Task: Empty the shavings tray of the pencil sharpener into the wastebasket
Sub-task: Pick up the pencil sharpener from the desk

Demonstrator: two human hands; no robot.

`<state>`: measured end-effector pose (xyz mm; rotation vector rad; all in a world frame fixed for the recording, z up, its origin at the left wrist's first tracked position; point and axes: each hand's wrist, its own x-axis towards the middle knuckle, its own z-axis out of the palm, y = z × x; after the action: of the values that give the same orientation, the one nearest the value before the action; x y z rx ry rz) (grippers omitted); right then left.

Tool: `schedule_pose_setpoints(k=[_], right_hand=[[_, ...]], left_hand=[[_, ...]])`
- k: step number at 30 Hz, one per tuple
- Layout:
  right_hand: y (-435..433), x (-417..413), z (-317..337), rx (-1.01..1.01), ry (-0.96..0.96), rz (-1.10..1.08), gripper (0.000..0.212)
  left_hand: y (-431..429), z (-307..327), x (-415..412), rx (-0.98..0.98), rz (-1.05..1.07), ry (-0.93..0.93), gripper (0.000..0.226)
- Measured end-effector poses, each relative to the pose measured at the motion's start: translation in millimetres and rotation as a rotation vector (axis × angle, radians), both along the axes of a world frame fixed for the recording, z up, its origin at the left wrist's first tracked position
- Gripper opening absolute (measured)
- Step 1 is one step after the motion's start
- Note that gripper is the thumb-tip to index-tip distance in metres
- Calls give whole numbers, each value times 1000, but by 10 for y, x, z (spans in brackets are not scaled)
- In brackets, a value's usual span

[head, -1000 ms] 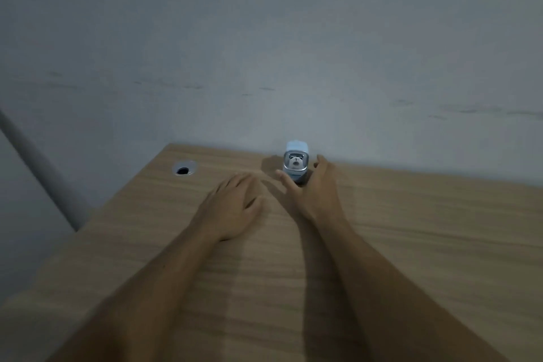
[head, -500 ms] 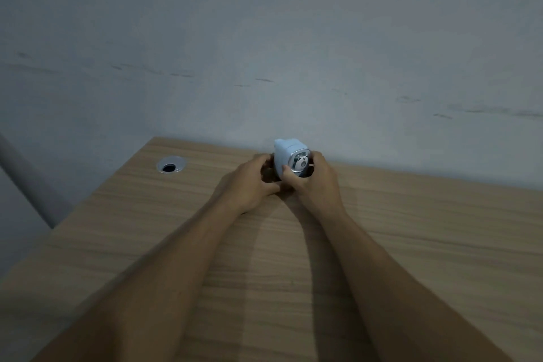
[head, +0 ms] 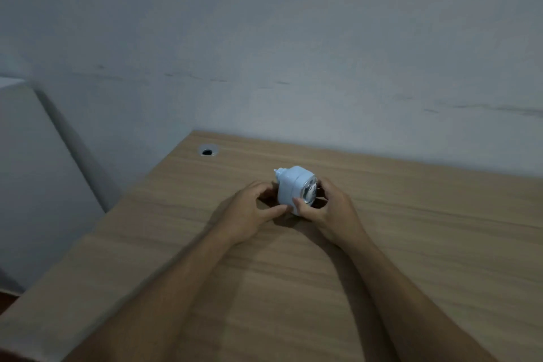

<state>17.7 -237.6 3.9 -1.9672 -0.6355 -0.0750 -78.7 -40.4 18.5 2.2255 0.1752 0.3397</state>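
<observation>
A small light-blue pencil sharpener [head: 291, 185] lies tipped between my two hands on the wooden desk [head: 411, 244], its round face turned to the right. My right hand [head: 329, 209] grips its front end, thumb on the lower edge. My left hand [head: 249, 211] cups the left side, with thumb and fingertips at the sharpener's base. The shavings tray cannot be told apart from the body. No wastebasket is in view.
A round cable hole [head: 208, 151] sits in the desk's far left corner. A grey wall [head: 293, 53] stands right behind the desk. The desk's left edge drops off beside a pale slanted panel [head: 35, 170].
The sharpener stood upright near the wall with my right hand beside it. Both hands have closed on it, tipped it over and drawn it toward me. The view has shifted to the left.
</observation>
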Motion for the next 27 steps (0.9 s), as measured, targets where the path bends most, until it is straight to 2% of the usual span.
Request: schedule_pose_setpoints(k=[6,11,18,20,23,27], right_hand=[[-409,-557,-26,-34,-35,112,51],[-521,-572,-47,3,-18,209,56],[-573,-397,-66,-30,49,340,61],[-563,-393,-56,-41,54,360,63],[-536,-432,-1,-71,36,353,70],[-528,-475,69,-83,36,328,69]], left_hand=[[-61,-82,-533,-107,-67,13,33],[-76,-139,-557,-113,-108,-10,46],[24,-219,-432,-57,-215,-43,53],[46,-223,-416,-41,-227,-29,51],[71,-208,-429,-133,-270,7,39],[102,-169,-441,-136,-267,22,47]])
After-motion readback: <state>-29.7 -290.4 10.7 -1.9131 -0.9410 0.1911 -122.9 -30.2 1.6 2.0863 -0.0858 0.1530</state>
